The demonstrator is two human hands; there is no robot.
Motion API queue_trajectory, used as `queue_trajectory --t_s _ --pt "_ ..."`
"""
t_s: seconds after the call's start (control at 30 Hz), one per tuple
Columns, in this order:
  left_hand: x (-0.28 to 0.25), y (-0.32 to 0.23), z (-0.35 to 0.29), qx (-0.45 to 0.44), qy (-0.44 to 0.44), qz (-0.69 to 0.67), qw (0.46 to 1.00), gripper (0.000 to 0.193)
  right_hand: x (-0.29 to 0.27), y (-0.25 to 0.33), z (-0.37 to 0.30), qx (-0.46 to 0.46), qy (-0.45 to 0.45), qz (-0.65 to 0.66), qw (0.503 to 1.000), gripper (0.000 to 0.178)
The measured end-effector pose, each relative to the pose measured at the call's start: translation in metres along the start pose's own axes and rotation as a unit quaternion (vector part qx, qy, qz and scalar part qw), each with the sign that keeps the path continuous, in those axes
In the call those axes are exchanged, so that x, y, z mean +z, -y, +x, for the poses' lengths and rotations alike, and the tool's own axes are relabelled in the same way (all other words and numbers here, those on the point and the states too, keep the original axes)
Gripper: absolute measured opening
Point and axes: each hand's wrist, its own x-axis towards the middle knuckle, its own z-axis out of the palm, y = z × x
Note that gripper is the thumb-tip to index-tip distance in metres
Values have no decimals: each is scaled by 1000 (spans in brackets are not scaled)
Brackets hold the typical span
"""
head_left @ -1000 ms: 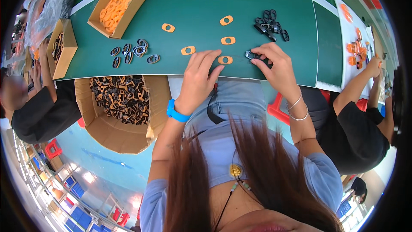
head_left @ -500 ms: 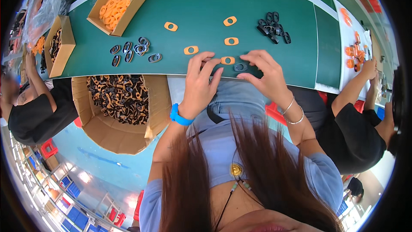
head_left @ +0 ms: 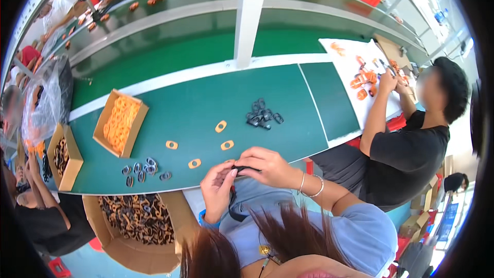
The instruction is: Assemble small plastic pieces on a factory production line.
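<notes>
My left hand (head_left: 218, 186) and my right hand (head_left: 269, 167) meet at the table's near edge, fingers closed around a small black oval part (head_left: 245, 169). Most of that part is hidden by the fingers, and I cannot tell whether an orange piece is with it. Beyond my hands, orange oval rings lie spread on the green table, the nearest orange ring (head_left: 194, 163) just left of my left hand. Farther left sits a group of dark, shiny oval parts (head_left: 141, 168). A heap of black oval pieces (head_left: 261, 115) lies beyond my right hand.
An open cardboard box of orange rings (head_left: 121, 123) stands at the left, beside a smaller box (head_left: 67, 159) of dark pieces. Below the table edge is a large carton (head_left: 139, 257) of mixed orange and black parts. At the right a co-worker (head_left: 406, 149) handles orange parts on a white surface.
Both hands have come together and lifted the black part. The nearest orange ring and the dark part beside it are gone from the tabletop. The view has tilted up, showing the line beyond.
</notes>
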Motion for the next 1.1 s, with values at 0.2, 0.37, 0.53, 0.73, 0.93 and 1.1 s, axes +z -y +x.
queue_trajectory --t_s 0.2,0.37,0.53,0.73,0.93,1.1 --pt "-2 5 7 14 17 -15 1000 20 -5 6 2 -6 -30 -4 1000 21" --pt "4 -15 16 -42 25 -36 998 17 -7 9 8 33 -26 50 998 17" --pt "4 -14 17 -102 0 -98 990 12 -8 12 11 154 6 162 975 20" --pt "8 -17 30 43 45 -67 996 18 -24 9 15 161 -16 214 963 21" --pt "-1 -16 23 62 19 -57 996 20 -17 9 25 130 12 173 976 20" --pt "-16 -18 16 99 -38 166 981 24 -2 1 23 111 16 67 991 26"
